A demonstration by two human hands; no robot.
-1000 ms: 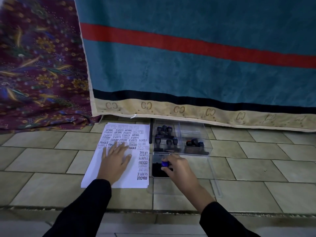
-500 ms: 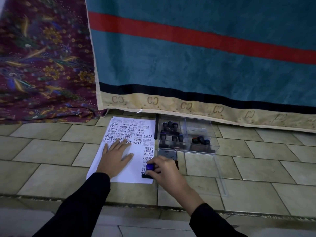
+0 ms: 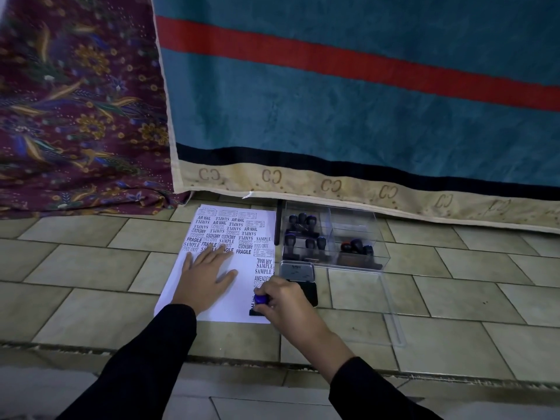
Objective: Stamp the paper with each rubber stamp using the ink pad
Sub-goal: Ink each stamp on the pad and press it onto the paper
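A white paper (image 3: 230,301) lies on the tiled floor, its far part and right edge covered with black stamped words. My left hand (image 3: 206,277) rests flat on it, fingers spread. My right hand (image 3: 283,301) grips a rubber stamp with a blue knob (image 3: 260,299) and presses its dark base onto the paper's near right corner. Just right of that hand lies the open ink pad (image 3: 307,291), its metal lid (image 3: 297,270) raised behind it. Several more dark-handled stamps (image 3: 303,237) stand in a clear plastic box (image 3: 357,225) beyond the pad.
A teal towel with a red stripe (image 3: 363,110) hangs down to the floor behind the box. A maroon floral cloth (image 3: 75,116) hangs at the left. The box's clear lid (image 3: 391,322) lies flat on the tiles to the right. A dark pen (image 3: 278,221) lies beside the paper.
My right hand has carried the blue-knobbed stamp from the ink pad leftward onto the paper's near right corner. The left hand has stayed flat on the sheet.
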